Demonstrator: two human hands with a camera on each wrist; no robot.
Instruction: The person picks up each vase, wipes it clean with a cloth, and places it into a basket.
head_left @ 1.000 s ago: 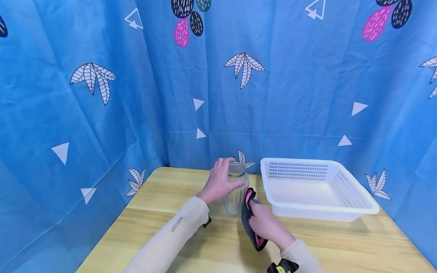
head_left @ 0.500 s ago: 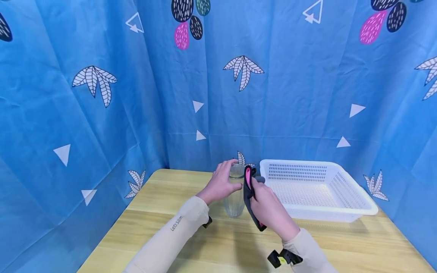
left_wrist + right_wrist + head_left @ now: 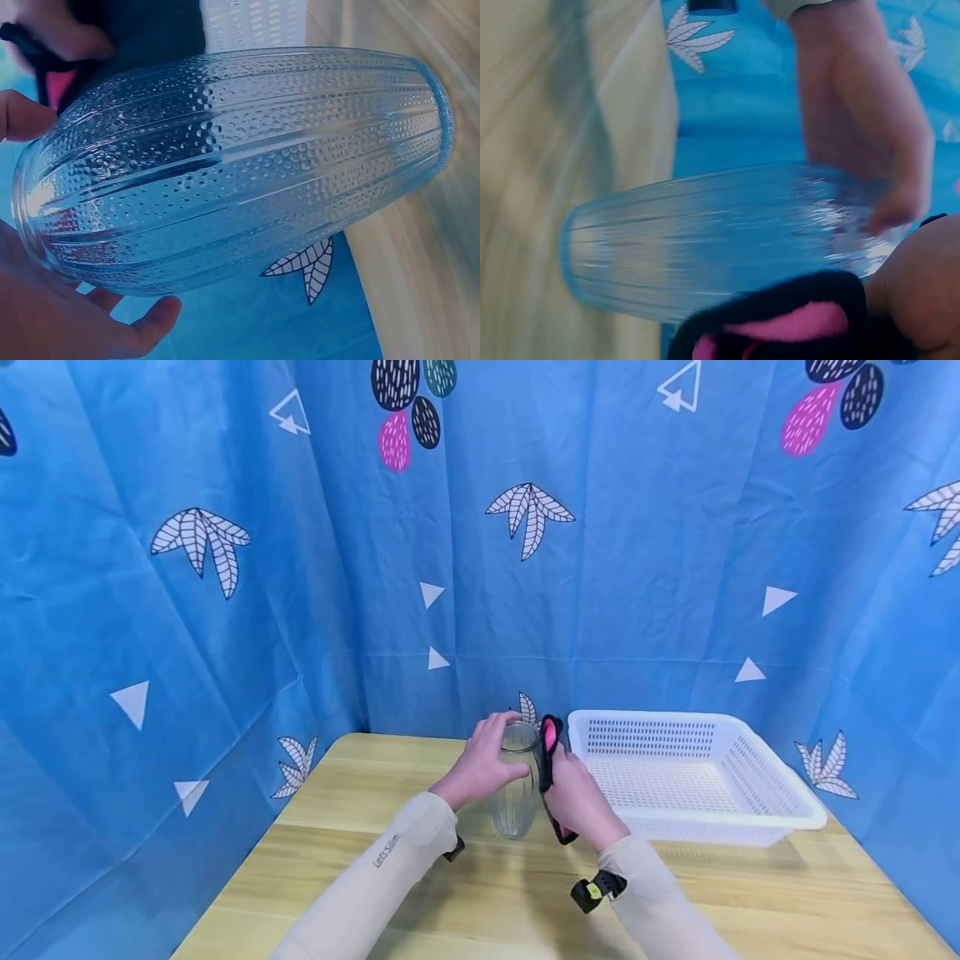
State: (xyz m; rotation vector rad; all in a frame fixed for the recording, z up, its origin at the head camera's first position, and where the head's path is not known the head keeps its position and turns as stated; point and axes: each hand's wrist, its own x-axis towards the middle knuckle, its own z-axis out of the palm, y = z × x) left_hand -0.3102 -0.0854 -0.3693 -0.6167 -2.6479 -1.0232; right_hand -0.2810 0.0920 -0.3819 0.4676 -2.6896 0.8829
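Observation:
A clear ribbed glass vase [image 3: 513, 806] stands upright near the middle of the wooden table, its side covered in small bumps in the left wrist view. My left hand [image 3: 483, 764] grips it around the upper part, thumb in front and fingers behind. On the vase's right side, my right hand [image 3: 579, 795] holds a folded dark cloth [image 3: 547, 772] with pink lining and black edging. This cloth lies close against the glass near the rim. In the right wrist view the pink lining [image 3: 795, 322] shows below the vase, and the cloth hides part of the glass.
A white perforated plastic basket [image 3: 705, 827] sits on the table [image 3: 420, 893] to the right, just beyond my right hand. A blue patterned curtain [image 3: 637, 568] hangs behind and along both sides of the table.
My right hand has moved the cloth up along the vase's right side, from around its middle to near the rim. The left hand keeps its hold almost in the same place.

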